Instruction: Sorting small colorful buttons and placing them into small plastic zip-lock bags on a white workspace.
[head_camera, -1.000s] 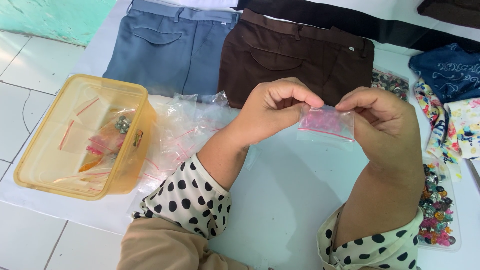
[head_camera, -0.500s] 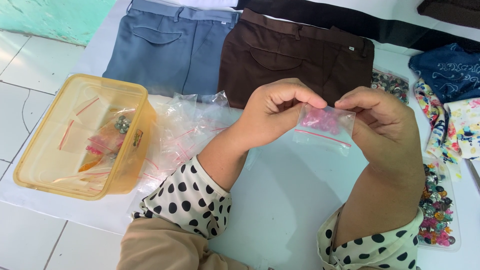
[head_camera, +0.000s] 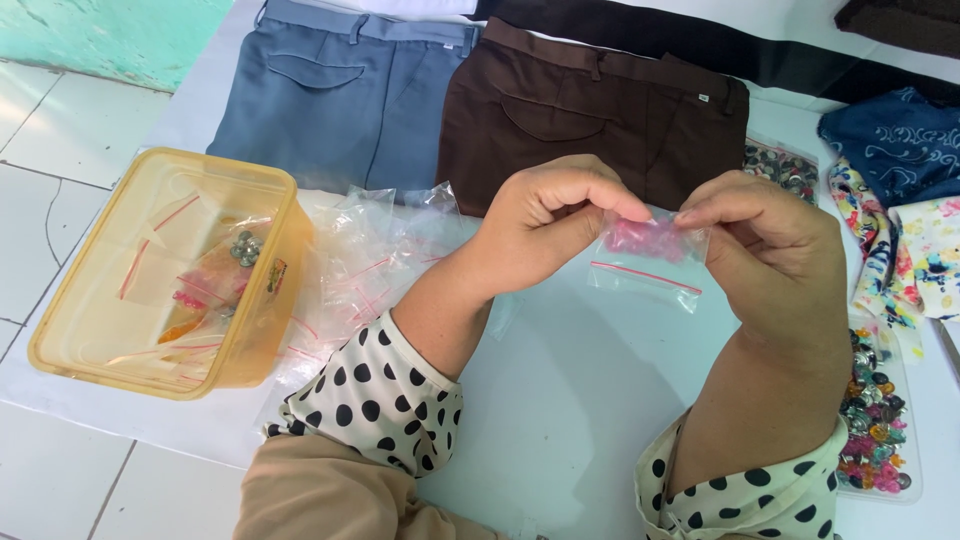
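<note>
Two trousers (head_camera: 480, 100) — white sheet (head_camera: 560, 400) (tiled floor (head_camera: 60, 470))

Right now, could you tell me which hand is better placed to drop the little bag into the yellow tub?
Probably the left hand: both pinch the small bag, but the yellow tub lies on its side; the right hand would cross over.

Small clear zip bag w/ red seal line (head_camera: 648, 262), pink bits inside, pinched between both hands above white sheet. Loose pile of empty clear zip bags (head_camera: 370, 262) lies just right of yellow translucent plastic tub (head_camera: 262, 330) holding more bags. Flat clear pack of multicolour buttons (head_camera: 874, 420) at right edge; another w/ silver studs (head_camera: 782, 170) beside brown trousers.
</note>
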